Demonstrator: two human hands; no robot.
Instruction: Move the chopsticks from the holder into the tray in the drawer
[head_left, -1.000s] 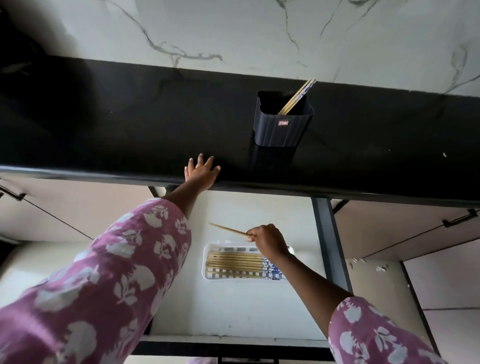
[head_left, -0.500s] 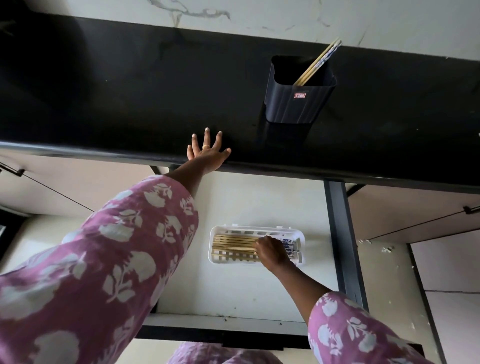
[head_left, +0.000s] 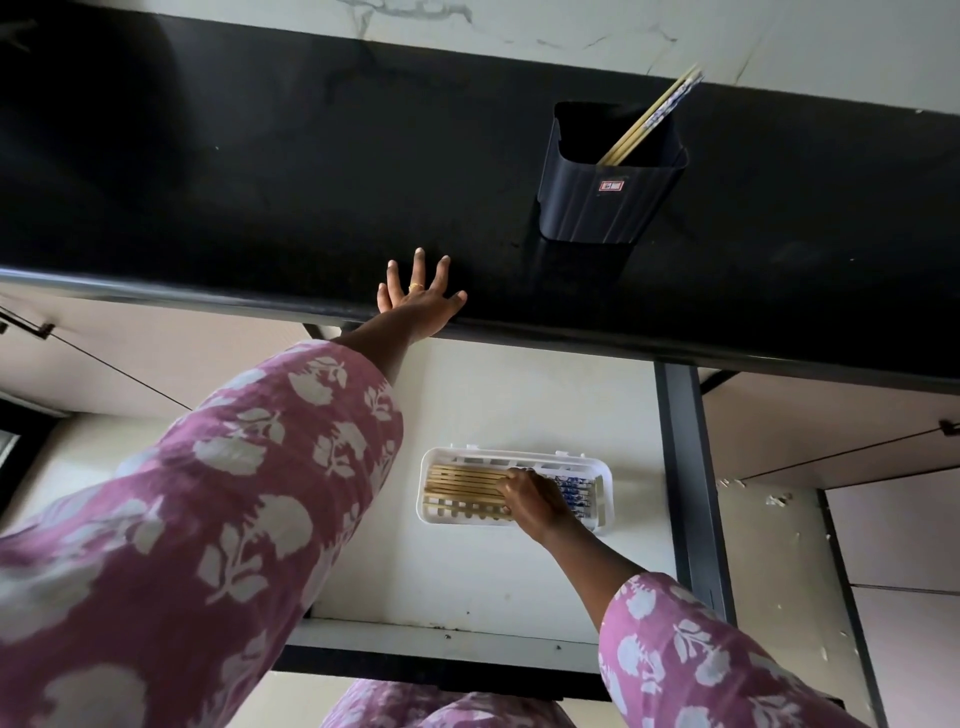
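- My right hand (head_left: 535, 501) is low in the frame, right of centre, knuckles up over the middle of the white tray (head_left: 519, 451). Its fingers are curled down onto the sticks, and I cannot tell whether they pinch one or only rest on the pile.
- To do this step well, I would lay the stick flat and parallel to its neighbours, with the patterned end to the right like the others. I would let go only once its whole length is down, then lift the hand straight up so nothing is dragged out of line.
- My left hand (head_left: 415, 299) is at mid-frame, spread with fingers apart, pressing on the front edge of the black countertop (head_left: 208, 182). It holds nothing; I judge it is bracing my lean.
- The tray sits on the pale floor of the open drawer (head_left: 493, 571), in the lower centre. In it the tray chopsticks (head_left: 462, 480) lie side by side, bamboo ends to the left and blue-and-white ends to the right, partly under my hand.
- The dark ribbed holder (head_left: 602, 208) stands upper right on the countertop, well apart from the tray. The holder chopsticks (head_left: 649, 122) lean toward its far right corner, tips above the rim. The inside is dark, so I cannot count them.
- Most sticks appear to be in the tray already, so I judge only a few trips remain.
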